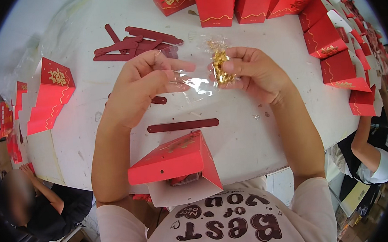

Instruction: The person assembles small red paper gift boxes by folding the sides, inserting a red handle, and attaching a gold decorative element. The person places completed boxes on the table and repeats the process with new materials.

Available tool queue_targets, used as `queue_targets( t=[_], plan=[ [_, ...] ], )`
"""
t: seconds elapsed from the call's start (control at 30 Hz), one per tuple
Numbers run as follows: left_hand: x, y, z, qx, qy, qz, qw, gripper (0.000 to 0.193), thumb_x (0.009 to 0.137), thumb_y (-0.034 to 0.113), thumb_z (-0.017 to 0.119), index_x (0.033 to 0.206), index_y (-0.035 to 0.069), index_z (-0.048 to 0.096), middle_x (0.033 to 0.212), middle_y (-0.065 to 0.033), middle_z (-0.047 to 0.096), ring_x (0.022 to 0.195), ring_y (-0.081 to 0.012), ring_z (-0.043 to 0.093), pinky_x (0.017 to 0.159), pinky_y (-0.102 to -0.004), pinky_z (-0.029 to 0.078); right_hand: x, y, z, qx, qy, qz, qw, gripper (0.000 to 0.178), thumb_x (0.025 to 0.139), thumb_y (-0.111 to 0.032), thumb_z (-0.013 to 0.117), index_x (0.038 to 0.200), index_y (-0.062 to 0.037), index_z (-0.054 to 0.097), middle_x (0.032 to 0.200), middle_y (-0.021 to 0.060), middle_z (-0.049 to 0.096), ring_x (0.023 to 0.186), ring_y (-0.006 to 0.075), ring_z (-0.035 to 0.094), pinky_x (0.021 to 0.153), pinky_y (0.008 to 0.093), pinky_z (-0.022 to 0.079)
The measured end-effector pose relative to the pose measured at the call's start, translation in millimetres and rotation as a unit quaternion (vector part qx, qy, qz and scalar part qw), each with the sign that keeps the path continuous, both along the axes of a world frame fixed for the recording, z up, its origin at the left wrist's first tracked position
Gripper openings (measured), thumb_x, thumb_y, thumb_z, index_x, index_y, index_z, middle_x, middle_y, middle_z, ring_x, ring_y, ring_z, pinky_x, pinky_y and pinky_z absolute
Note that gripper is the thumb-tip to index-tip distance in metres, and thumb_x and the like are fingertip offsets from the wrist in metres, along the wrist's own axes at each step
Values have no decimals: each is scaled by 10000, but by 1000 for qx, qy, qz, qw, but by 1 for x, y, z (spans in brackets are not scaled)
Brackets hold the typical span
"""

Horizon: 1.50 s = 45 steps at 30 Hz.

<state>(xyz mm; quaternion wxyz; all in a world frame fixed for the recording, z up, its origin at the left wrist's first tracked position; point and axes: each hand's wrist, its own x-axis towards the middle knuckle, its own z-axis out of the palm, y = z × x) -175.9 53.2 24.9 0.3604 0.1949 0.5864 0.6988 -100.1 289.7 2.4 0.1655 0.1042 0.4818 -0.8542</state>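
Between my hands, above the table, is a clear plastic bag (198, 87) with a glossy, wrinkled surface. Small shiny gold pieces (221, 67) are bunched at its right; their exact kind is too small to make out. My right hand (257, 71) is closed, thumb and fingers pinching the bag around these pieces. My left hand (140, 86) is closed too, gripping the plastic at its left side. Nearest my body lies a red box (174, 156) on its side, its open end toward me. A dark red strip (183, 125) with holed ends lies just beyond it.
A loose pile of dark red strips (130, 46) lies beyond my left hand. Open red boxes (215, 7) line the far and right edges, and more red boxes (50, 95) stand at left. Other people sit at left (42, 203) and right (374, 153).
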Motion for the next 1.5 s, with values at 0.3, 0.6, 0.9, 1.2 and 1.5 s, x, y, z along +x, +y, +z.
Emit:
queue_targets(
  t=[0.3,0.6,0.9,1.2,1.5],
  plan=[
    [-5,3,-29,-151,99,-4,984,276,809,-12,613,1078,-8,555,981,-107,644,727,-120,629,650,-241,504,-3,11,10,293,62,-108,948,237,758,-41,721,949,76,644,823,105,668,715,139,636,649,238,532],
    [-2,9,-40,-83,109,129,982,330,833,68,650,1127,-26,534,1010,-61,613,743,-93,586,620,-227,479,-18,17,20,454,142,-130,870,217,736,-33,726,914,70,655,798,104,677,689,125,633,630,235,504],
    [19,20,-54,-222,520,155,810,986,588,283,846,1382,35,318,1280,-146,446,1109,-250,449,877,-364,414,-27,-9,48,610,279,-124,731,141,749,-122,714,827,-5,696,646,96,649,582,152,617,563,254,478],
    [20,22,-59,-234,532,125,804,1031,608,279,834,1394,-10,232,1322,-196,349,1192,-386,323,983,-457,344,-34,-33,65,648,334,-81,680,123,739,-42,709,855,-9,683,754,70,684,670,131,652,633,236,514],
    [18,22,-62,-204,523,174,809,888,640,250,818,1295,-65,307,1243,-213,418,1092,-359,409,933,-416,380,-34,-48,99,633,309,-45,708,127,713,31,708,825,35,649,730,96,665,650,125,638,601,223,502]
  ],
)
